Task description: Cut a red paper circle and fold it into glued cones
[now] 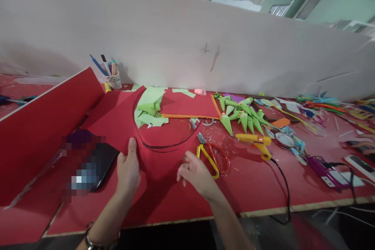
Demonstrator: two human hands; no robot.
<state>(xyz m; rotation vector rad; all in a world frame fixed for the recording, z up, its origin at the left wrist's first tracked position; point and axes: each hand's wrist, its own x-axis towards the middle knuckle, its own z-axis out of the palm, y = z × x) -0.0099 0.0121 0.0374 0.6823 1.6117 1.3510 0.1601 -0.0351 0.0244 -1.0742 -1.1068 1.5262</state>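
Observation:
A red paper sheet (155,160) with a deep curved cut-out, edged by a dark line, is raised over the table. My left hand (129,168) grips its left part, thumb on top and the other fingers hidden behind. Close to the sheet's lower right edge is my right hand (195,172), its fingers loosely bent and apart, with nothing visible in them; whether it touches the paper I cannot tell. Just beyond that hand lie scissors with a red handle (221,158) and a yellow-handled tool (208,160). Light green paper pieces (150,119) show through the cut-out.
Stacked red and orange sheets (190,105) lie behind, beside green paper cones (244,115). A yellow glue gun (254,140) trails a black cord. A phone (104,164), a pen cup (114,80) and a purple device (326,172) are around. Another person's hand (366,144) is far right.

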